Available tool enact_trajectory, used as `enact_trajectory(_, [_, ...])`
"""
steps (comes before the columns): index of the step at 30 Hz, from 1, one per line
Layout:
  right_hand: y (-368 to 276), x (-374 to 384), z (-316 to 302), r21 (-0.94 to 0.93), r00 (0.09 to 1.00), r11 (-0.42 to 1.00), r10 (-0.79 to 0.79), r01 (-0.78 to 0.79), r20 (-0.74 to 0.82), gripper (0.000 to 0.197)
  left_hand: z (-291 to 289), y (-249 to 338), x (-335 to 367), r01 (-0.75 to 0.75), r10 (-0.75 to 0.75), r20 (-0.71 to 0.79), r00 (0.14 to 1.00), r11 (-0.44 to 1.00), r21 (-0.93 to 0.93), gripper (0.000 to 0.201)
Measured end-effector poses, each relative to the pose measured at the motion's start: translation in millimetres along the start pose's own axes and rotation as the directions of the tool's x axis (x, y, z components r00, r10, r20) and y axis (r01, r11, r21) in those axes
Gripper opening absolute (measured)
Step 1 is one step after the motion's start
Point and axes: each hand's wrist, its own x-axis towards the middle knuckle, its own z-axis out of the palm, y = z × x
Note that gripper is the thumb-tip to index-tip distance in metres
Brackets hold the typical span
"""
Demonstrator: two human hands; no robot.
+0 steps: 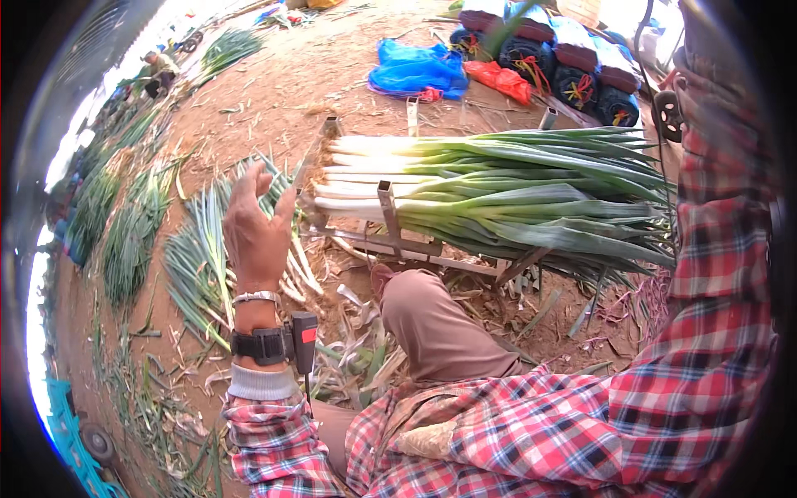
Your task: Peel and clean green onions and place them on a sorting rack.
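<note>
My left hand is raised beside the root end of a stack of long green onions. Its thumb stands apart from the fingers, and nothing shows in it. The stack lies across a metal rack with upright posts, white stalks to the left and green leaves to the right. Under and behind my left hand, loose green onions lie on the ground. My right arm reaches up along the right edge; its hand is out of sight. A blurred green leaf crosses the top.
A blue plastic sheet and a red bag lie beyond the rack, beside stacked bundles. More green onions lie along the left, where a person is farther off. A turquoise crate is at lower left.
</note>
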Motion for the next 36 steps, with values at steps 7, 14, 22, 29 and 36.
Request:
enact_trajectory(7, [56,-46,113,-0.449,0.990,0.891,0.118,-0.072,0.076,0.037,56,-26,-26,0.118,-0.099,0.274,0.957,0.991,-0.056,0.043])
enact_trajectory(14, [-12,-63,255,0.158,0.848,0.869,0.394,-0.470,0.356,0.034,95,-93,-57,0.207,-0.179,0.365,0.913,0.977,-0.040,0.041])
enact_trajectory(22, [-52,-28,326,0.206,0.851,0.900,0.257,-0.383,0.459,0.031,146,-125,-67,0.245,-0.204,0.422,0.883,0.969,-0.044,0.043])
enact_trajectory(29, [-74,-38,342,0.224,0.885,0.930,0.172,-0.290,0.434,0.031,185,-118,-63,0.269,-0.211,0.433,0.876,0.960,-0.078,0.045])
enact_trajectory(36, [-98,-13,370,0.187,0.842,0.901,0.270,-0.393,0.467,0.030,241,-132,-53,0.109,-0.090,0.323,0.942,0.993,-0.039,0.048])
